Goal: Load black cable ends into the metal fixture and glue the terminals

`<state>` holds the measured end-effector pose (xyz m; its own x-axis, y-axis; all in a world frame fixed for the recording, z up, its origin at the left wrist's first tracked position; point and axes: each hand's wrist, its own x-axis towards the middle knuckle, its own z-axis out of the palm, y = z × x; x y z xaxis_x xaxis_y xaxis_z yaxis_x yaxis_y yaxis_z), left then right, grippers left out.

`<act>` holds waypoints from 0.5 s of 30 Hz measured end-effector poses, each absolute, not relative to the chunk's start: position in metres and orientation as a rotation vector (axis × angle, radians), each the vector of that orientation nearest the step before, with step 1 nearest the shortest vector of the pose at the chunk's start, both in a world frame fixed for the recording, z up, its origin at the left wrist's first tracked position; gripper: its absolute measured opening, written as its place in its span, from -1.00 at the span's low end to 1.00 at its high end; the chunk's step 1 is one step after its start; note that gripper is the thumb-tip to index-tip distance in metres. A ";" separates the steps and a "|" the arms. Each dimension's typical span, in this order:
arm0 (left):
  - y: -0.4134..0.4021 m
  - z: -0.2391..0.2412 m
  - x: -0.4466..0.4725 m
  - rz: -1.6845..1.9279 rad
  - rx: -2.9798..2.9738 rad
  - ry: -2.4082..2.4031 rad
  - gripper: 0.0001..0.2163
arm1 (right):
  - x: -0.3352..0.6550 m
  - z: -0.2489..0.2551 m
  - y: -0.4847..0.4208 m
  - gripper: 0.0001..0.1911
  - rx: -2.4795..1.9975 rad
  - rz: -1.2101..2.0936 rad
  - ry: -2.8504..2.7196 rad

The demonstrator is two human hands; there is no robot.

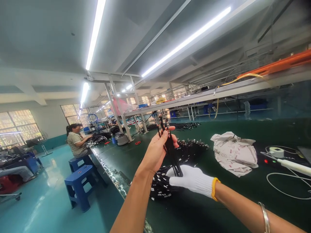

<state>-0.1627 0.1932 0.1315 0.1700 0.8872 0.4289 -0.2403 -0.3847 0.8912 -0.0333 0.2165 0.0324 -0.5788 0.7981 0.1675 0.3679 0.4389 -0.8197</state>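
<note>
The person's left hand (pixel 157 147), bare, grips a bundle of black cables (pixel 172 157) near its upper end, thumb across the front and metal-looking tips poking out above the fingers. The bundle slants down from there to the right hand (pixel 193 179), in a white glove with a yellow cuff, which closes around its lower part; the bundle thus spans the space between the two hands, held above the desk (pixel 199 213). Just below the right hand's fingers lies a heap of loose cables (pixel 159 186) with silvery ends. Another cable pile (pixel 194 149) spreads beyond the hands, and a crumpled white bag (pixel 234 153) rests on the desk to the right of the bundle.
</note>
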 end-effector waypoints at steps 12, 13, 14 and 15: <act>0.197 0.123 -0.156 1.459 1.387 0.607 -0.79 | -0.011 0.085 0.209 -0.74 -1.025 0.707 -2.027; 0.198 0.122 -0.154 1.456 1.383 0.598 -0.78 | -0.012 0.085 0.208 -0.70 -1.080 0.663 -2.011; 0.198 0.120 -0.153 1.452 1.385 0.592 -0.76 | -0.013 0.084 0.207 -0.67 -1.117 0.627 -1.994; 0.198 0.118 -0.151 1.450 1.396 0.591 -0.75 | -0.014 0.082 0.207 -0.64 -1.137 0.603 -1.979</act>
<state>-0.1513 0.1977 0.1182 0.1628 0.8792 0.4477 -0.3160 -0.3834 0.8678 -0.0145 0.2074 0.0818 -0.3132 0.8703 0.3801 0.5107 0.4918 -0.7052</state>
